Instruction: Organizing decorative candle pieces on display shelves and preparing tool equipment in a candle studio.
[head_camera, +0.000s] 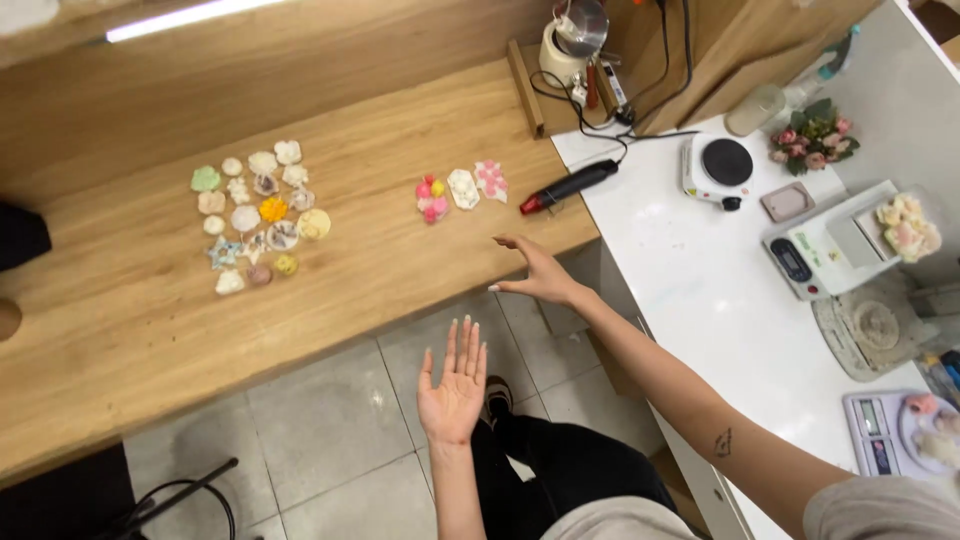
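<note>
left hand (452, 385): fingers spread, palm up, empty | right hand (540, 272): spread, empty, probably above wooden table (120, 310) edge | nearest: pink shapes (432, 199)

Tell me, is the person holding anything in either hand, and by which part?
Nothing is held. The left hand is open, palm up, above the floor; the right hand is open with fingers spread, near the wooden table edge.
</note>
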